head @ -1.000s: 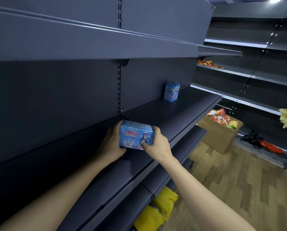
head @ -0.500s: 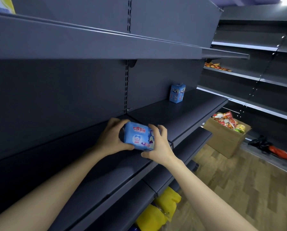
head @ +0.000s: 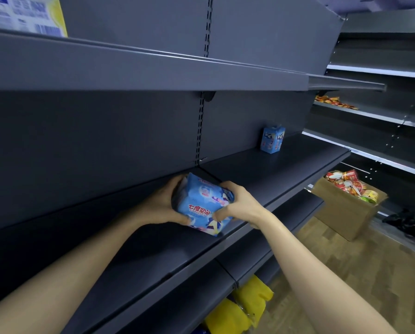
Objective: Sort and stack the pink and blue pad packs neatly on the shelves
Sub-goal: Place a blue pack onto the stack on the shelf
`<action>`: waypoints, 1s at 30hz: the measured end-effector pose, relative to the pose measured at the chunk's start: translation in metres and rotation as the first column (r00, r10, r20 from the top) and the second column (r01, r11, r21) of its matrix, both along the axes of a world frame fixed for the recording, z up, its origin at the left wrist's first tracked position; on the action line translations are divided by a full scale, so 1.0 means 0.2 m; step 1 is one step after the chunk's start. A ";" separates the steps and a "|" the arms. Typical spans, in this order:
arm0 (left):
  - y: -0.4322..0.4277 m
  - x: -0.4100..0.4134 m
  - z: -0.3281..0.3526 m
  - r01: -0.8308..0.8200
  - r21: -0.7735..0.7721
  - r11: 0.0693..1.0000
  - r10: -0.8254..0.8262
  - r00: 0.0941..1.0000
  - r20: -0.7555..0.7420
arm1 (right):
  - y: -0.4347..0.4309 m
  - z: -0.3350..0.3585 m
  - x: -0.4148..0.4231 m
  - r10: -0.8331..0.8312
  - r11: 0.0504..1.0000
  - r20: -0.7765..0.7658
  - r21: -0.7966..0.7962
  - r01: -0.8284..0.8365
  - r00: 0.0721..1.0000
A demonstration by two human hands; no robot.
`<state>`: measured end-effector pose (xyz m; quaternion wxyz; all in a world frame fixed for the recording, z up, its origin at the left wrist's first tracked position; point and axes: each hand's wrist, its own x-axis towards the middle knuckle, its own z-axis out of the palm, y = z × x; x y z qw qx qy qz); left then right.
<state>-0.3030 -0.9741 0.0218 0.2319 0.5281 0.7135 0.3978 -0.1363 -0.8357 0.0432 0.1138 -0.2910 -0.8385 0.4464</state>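
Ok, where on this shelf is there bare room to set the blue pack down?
The shelf is bare between the held blue pack and the standing blue pack by the back panel, and on the near side of the left hand. Crowded only where it and the right hand grip the pack.

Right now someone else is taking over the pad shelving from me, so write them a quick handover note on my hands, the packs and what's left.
Hands: the left hand and right hand both grip one blue pad pack, tilted over the front of the middle shelf and not yet set down squarely.
Packs: a second blue pack stands upright farther along that shelf, near the back panel.
Done: one blue pack placed.
Left: stand the held pack neatly, probably beside the other blue one. No pink packs are in view, so they need finding.
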 end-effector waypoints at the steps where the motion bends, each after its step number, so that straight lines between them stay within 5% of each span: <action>1: -0.02 0.00 -0.01 -0.018 0.012 1.000 0.017 0.999 0.033 | -0.01 0.01 -0.01 0.020 1.000 0.003 0.005 -0.020 1.000; 9: -0.28 -0.02 -0.06 -0.364 0.098 0.926 0.347 0.925 0.156 | -0.28 0.03 -0.16 0.169 0.928 -0.013 0.339 -0.155 0.985; 19: -0.74 0.03 -0.11 -0.634 0.134 0.761 0.614 0.772 0.167 | -0.71 -0.02 -0.40 0.351 0.821 0.056 0.462 -0.336 0.935; 30: -1.25 0.09 -0.09 -0.752 0.130 0.646 0.741 0.659 0.131 | -1.18 -0.05 -0.55 0.459 0.755 0.140 0.460 -0.468 0.877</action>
